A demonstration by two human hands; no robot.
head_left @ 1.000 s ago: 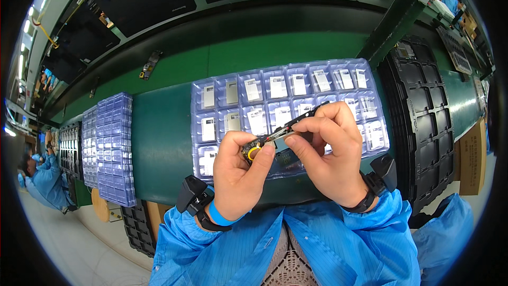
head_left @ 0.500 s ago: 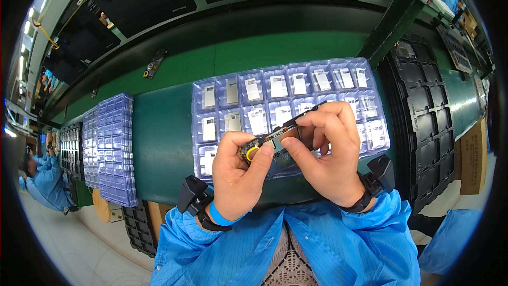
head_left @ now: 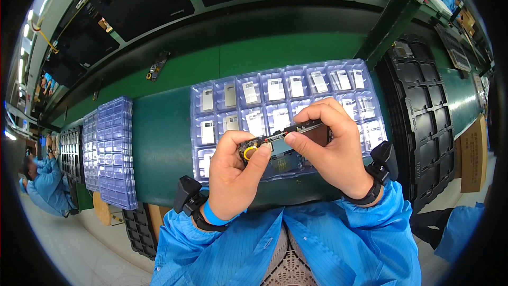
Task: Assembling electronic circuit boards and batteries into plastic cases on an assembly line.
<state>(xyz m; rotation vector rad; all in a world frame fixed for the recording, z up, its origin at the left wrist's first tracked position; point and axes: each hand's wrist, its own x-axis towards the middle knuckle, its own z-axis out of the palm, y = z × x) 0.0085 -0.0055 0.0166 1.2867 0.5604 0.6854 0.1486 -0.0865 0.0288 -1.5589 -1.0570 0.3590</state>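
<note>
Both of my hands hold an electronic circuit board module (head_left: 286,163) over the near part of a clear plastic tray. It has a dark long edge, a yellow ring at its left end and a shiny flat face. My left hand (head_left: 232,177) pinches the left end, thumb beside the yellow ring. On the right end, my right hand (head_left: 338,151) has its thumb on the front and its fingers bent over the top edge. Beneath lies the compartment tray (head_left: 193,127), with flat white-and-silver pieces (head_left: 275,89) in its pockets.
Stacked clear trays (head_left: 115,151) stand at the left, and stacked black trays (head_left: 423,111) at the right. Another small board (head_left: 157,66) lies on the green bench (head_left: 243,47). Dark monitors (head_left: 151,5) line the back, near a green post (head_left: 389,26). A person in blue (head_left: 50,190) sits far left.
My right hand has shifted slightly right, and the module is turned so its long edge is more level. More of its flat face shows. The left hand keeps its pinch.
</note>
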